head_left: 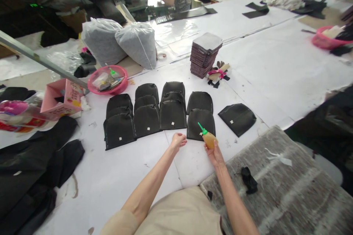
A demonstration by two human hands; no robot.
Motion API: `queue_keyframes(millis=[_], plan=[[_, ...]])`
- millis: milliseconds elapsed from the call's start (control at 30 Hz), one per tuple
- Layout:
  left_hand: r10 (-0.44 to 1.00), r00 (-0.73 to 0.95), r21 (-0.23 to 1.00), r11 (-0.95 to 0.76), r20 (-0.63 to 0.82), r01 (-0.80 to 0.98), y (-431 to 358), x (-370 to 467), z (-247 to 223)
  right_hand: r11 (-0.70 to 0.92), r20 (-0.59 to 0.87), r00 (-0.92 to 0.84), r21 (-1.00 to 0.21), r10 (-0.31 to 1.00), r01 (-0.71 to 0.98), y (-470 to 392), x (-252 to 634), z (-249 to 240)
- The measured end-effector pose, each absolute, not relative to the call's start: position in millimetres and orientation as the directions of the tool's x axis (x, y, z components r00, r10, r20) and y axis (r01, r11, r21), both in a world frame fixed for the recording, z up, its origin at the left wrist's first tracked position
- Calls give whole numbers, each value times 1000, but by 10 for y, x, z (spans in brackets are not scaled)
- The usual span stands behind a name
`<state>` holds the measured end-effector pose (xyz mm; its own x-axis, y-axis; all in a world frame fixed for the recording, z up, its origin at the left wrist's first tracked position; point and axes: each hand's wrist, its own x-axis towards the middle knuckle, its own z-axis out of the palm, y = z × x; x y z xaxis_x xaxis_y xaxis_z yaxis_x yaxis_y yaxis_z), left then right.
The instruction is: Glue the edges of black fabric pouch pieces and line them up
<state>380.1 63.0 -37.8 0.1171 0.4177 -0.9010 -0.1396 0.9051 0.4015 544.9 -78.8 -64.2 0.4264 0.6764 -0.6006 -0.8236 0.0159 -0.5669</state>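
White-covered worktable [110,180], cluttered edges. Right hand [214,153] grips an amber squeeze bottle with green nozzle [210,141], over the rightmost overlapping row of black, round-topped panels [205,117]. Left hand [178,140] hangs near their front edges, fingers curled; too small to tell if it pinches anything. Risk: over-squeezing or tipping could drip on panels; a brushing wrist could skew rows. Beyond, a tall maroon stack with grey top [203,58] limits reach; pink round plastic basket [121,89] sits left, lone black panel [238,118] right.
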Motion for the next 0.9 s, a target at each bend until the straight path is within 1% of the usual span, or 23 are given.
queue_keyframes(millis=[133,300,433,567,733,833,900], plan=[[373,149,356,925,-916,-130,486,3983,-367,56,-592,451,-565,668,-823,-920,5551,-586],[354,145,312,917,-924,-250,333,4221,-341,129,-599,520,-572,608,-810,-1027,5679,-555],[367,121,326,907,-922,-265,302,4338,-330,167,-614,560,-578,556,-799,-1073,5713,-512],[480,158,412,849,-863,-331,305,4334,-322,206,-576,586,-590,570,-781,-1020,5806,-370],[648,295,501,744,-702,-443,343,4325,-221,239,-498,597,-606,629,-758,-731,6052,-150],[692,340,526,712,-636,-465,417,4360,-145,250,-474,596,-606,649,-755,-590,6135,-106],[693,347,511,709,-632,-486,469,4379,-135,236,-484,588,-606,649,-759,-567,6121,-127]])
